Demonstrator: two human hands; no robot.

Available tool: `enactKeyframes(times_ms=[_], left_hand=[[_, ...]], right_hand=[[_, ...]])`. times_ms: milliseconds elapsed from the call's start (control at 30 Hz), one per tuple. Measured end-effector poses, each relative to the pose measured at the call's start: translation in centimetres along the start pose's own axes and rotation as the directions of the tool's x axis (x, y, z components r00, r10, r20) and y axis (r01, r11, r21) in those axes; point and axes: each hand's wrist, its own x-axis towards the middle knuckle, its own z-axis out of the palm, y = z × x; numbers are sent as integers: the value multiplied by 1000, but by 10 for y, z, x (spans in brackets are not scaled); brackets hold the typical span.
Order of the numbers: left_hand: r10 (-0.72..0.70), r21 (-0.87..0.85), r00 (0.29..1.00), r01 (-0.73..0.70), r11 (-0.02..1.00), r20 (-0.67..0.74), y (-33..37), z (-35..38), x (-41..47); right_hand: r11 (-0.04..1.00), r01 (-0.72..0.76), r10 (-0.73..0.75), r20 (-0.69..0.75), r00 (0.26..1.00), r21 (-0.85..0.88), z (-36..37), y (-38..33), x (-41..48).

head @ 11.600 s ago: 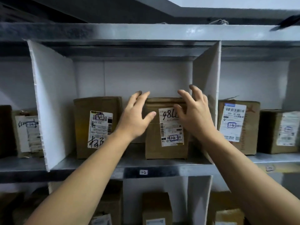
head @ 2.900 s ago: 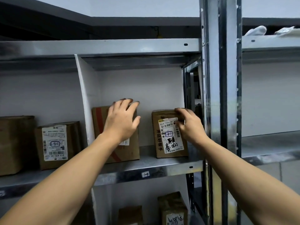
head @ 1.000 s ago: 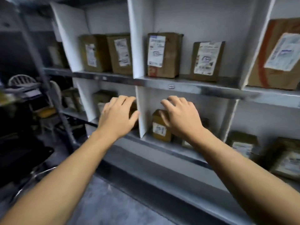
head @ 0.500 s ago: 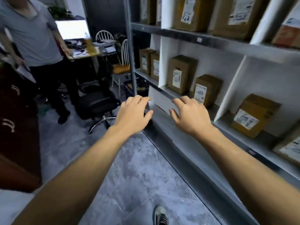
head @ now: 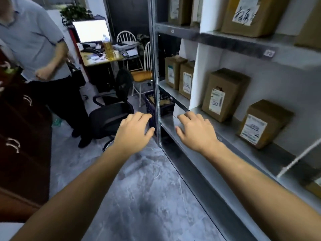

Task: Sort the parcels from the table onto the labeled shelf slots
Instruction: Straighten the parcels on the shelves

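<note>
Hands first: your left hand (head: 134, 132) and right hand (head: 196, 131) are hanging loose-fingered, gripping nothing, the right near the front edge of the shelf (head: 231, 134). Parcels (head: 224, 94) are sitting upright in its slots, small brown cardboard boxes showing white printed labels. They are probably handling light and stiff, so be taking each by opposite side faces.

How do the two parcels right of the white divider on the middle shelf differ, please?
The tall parcel stands higher than the short parcel. The tall parcel sits next to the divider; the short parcel is further right, apart from it. The tall parcel's label is narrow and upright; the short parcel's is wider. Both are brown cardboard, upright on the shelf, white labels facing out.
</note>
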Motion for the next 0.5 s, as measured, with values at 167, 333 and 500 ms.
enactKeyframes(times_ms=[167, 333, 500], left_hand=[[-29, -45, 1000, 29, 999, 5, -39, 24, 52], [-15, -69, 999, 17, 997, 35, -91, 53, 118], [60, -101, 997, -54, 993, 55, -144, 84, 202]], right_hand=[[1000, 10, -11, 55, 998, 27, 23, -3, 67], [998, -50, 46, 75, 996, 46, 46, -7, 148], [990, -134, 131, 67, 989, 41, 69, -14, 235]])
